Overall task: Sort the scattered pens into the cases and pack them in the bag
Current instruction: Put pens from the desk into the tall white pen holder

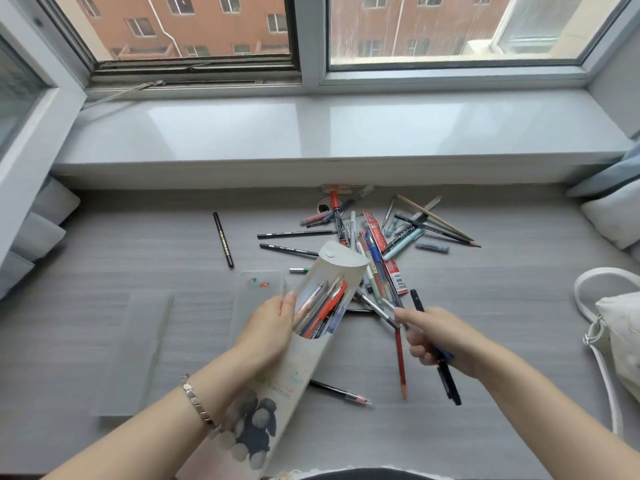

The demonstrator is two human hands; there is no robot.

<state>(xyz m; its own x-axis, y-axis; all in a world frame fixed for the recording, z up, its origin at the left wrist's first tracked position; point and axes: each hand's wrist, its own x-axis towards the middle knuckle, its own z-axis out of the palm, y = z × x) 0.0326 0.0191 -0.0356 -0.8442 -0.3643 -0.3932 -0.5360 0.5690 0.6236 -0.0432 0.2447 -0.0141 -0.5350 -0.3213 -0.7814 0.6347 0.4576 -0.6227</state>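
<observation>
Left hand [273,327] grips translucent plastic pen case [311,362], flap open, above bench front edge. Right hand [436,337] clutches slim black pens [446,375]; best bundle parallel, slide into mouth together. Loose pen heap [374,237] mid-bench.

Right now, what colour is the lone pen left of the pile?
The pen is black with gold print; head view.

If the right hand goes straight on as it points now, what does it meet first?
Probably the open pen case in the left hand; the right hand, gripping pens, points toward its mouth, though depth is unclear.
</observation>
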